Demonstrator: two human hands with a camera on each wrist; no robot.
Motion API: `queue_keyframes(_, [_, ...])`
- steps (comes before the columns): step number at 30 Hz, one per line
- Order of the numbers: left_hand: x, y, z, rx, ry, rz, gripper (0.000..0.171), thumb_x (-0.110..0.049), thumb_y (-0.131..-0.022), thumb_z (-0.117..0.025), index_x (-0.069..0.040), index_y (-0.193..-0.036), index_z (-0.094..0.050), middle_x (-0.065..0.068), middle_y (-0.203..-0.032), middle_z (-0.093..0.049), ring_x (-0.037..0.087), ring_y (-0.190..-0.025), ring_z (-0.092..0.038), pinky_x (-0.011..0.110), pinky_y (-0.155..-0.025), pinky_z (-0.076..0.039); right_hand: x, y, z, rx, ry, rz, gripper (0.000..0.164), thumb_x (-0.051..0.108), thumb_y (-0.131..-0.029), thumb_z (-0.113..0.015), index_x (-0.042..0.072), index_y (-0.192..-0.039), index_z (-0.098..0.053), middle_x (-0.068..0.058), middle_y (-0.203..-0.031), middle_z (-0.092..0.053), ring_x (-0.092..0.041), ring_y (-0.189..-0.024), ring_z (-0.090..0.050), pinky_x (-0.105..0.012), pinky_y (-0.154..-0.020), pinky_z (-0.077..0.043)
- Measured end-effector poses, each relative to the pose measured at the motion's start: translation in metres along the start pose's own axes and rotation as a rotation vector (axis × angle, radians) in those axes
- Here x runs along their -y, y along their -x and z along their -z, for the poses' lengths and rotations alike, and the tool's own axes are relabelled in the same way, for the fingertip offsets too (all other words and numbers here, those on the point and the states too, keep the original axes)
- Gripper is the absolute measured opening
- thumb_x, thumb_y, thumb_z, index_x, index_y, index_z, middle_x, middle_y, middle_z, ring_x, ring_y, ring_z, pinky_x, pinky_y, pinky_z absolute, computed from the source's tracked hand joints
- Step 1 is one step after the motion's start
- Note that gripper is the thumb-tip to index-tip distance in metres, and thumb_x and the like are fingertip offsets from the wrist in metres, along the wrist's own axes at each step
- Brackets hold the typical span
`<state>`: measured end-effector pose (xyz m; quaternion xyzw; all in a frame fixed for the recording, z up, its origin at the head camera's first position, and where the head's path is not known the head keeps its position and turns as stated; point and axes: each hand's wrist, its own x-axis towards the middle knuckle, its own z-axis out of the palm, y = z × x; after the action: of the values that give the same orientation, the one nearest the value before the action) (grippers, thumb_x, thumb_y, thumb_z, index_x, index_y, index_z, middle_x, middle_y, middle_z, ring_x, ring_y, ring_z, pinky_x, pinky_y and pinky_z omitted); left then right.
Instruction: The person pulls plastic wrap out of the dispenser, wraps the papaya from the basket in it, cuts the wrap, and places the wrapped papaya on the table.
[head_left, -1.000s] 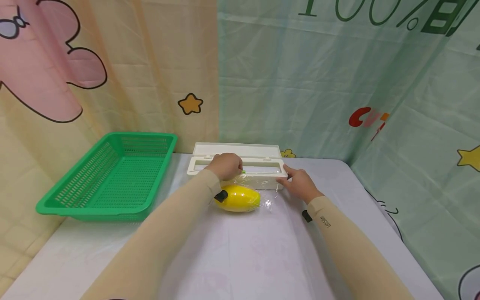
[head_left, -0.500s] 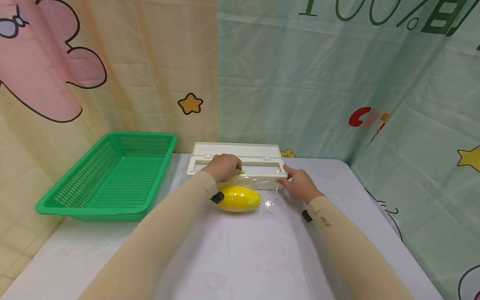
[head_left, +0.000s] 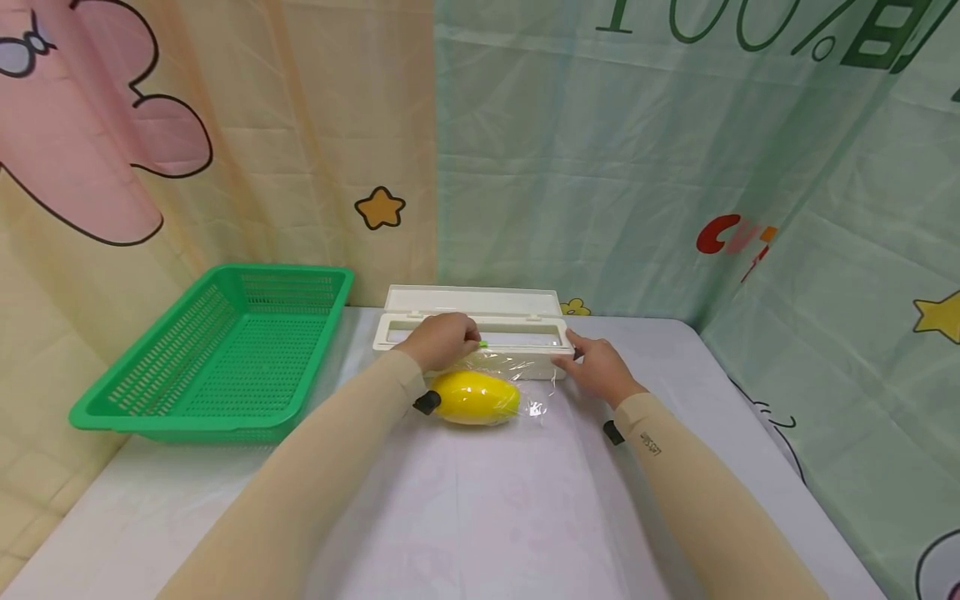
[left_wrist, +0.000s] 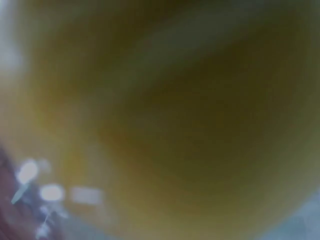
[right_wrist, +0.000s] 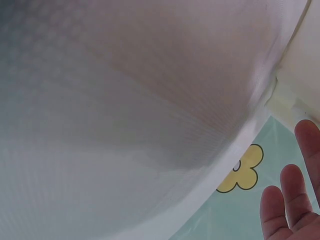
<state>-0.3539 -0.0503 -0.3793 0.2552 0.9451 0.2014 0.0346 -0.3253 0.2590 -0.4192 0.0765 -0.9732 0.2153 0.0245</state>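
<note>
A white cling film dispenser [head_left: 517, 365] stands at the back of the table in the head view, its lid [head_left: 472, 297] tipped back. My left hand [head_left: 441, 340] is at its front rim, fingers curled, pinching the small green slide cutter [head_left: 483, 344], which the hand mostly hides. My right hand [head_left: 597, 368] grips the dispenser's right end between thumb and forefinger; its other fingers [right_wrist: 295, 195] extend in the right wrist view. Clear cling film [head_left: 534, 398] runs from the dispenser over a glossy yellow oval thing [head_left: 477, 398], whose kind I cannot tell. It fills the left wrist view as a blur.
A green plastic basket [head_left: 315, 367] with slotted walls stands at the left of the table. White cloth covers the table [head_left: 480, 517]. Printed curtains [head_left: 630, 167] hang close behind and to the right.
My left hand has moved slightly left along the dispenser's rim, with the green cutter shifting a little the same way. My right hand and the yellow thing have stayed put.
</note>
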Motion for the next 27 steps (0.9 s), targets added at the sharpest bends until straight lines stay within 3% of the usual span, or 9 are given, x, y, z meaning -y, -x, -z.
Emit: queue_keyframes(27, [0.0056,0.0083,-0.0017,-0.033,0.042,0.008,0.015,-0.028,-0.105,-0.066,-0.017,-0.107,-0.075,-0.002,-0.104,-0.072,0.020,-0.095,-0.064,0.037,-0.096,-0.057,0.0029,0.0046,0.0014,-0.007,-0.030,0.007,0.078,0.040,-0.101,-0.070,0.003,-0.161,-0.037,-0.016,-0.111,-0.076,-0.018,-0.069,-0.051,-0.030,-0.066,-0.044])
